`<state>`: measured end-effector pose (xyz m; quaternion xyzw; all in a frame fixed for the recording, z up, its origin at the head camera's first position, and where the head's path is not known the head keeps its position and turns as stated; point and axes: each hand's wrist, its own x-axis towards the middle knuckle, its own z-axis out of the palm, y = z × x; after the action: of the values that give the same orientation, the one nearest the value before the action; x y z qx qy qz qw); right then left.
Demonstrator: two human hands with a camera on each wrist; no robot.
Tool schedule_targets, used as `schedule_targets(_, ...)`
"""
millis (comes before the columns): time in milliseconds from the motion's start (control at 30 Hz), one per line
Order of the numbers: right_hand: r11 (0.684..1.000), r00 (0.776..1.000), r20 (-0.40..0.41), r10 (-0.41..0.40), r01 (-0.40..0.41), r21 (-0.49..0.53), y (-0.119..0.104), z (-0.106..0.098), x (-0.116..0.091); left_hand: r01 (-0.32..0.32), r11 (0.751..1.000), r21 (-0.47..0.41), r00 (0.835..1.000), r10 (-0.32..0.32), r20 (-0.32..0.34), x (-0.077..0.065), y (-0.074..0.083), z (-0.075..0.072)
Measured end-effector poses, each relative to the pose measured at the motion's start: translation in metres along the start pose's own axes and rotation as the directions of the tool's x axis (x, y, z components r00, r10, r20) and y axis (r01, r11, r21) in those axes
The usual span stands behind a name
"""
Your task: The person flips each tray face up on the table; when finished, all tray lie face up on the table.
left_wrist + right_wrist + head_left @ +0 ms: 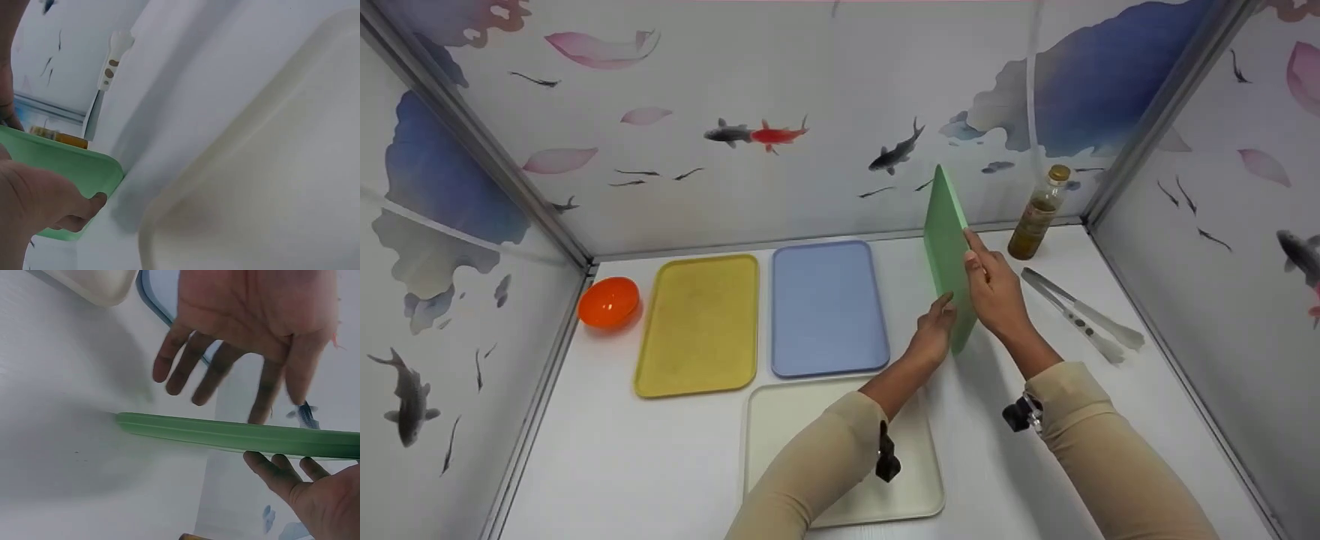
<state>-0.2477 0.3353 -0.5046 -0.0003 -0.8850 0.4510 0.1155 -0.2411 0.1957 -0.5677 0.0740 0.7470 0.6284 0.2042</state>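
A green tray stands on edge, steeply tilted, at the right of the blue tray. My right hand grips its near rim, with the index finger stretched along the edge. In the right wrist view, fingers of that hand lie along the tray's right side. Lower down, my left hand is at the left face of the tray; in the right wrist view its fingers are spread and nearly straight, one fingertip right at the green edge. The tray's lowest corner is close over the white table.
Left of the hands lie a blue tray and a yellow tray, with an orange bowl beyond. A cream tray lies under the left forearm. An oil bottle and metal tongs are to the right. Printed walls enclose the table.
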Motion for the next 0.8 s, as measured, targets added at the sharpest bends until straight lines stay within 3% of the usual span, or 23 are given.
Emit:
schedule_targets(200, 0.999, 0.998, 0.047, 0.034, -0.032, -0.041, -0.008, -0.005, -0.002, 0.12, 0.988, 0.1, 0.992, -0.122, 0.014, 0.005, -0.011, 0.004)
schedule_targets(333, 0.998, 0.996, 0.073, 0.058, -0.059, 0.003, -0.007, -0.009, -0.004, 0.142, 0.984, 0.11, 0.989, -0.145, 0.018, 0.005, -0.014, 0.005)
schedule_targets(567, 0.984, 0.996, 0.048, 0.073, -0.08, 0.161, 0.001, -0.023, -0.005, 0.052, 0.995, 0.089, 0.998, -0.056, 0.034, 0.006, -0.014, -0.002)
schedule_targets(800, 0.913, 0.988, 0.072, 0.14, -0.156, 0.377, 0.004, -0.034, -0.007, -0.01, 0.996, 0.089, 1.0, 0.009, 0.009, 0.006, -0.013, -0.013)
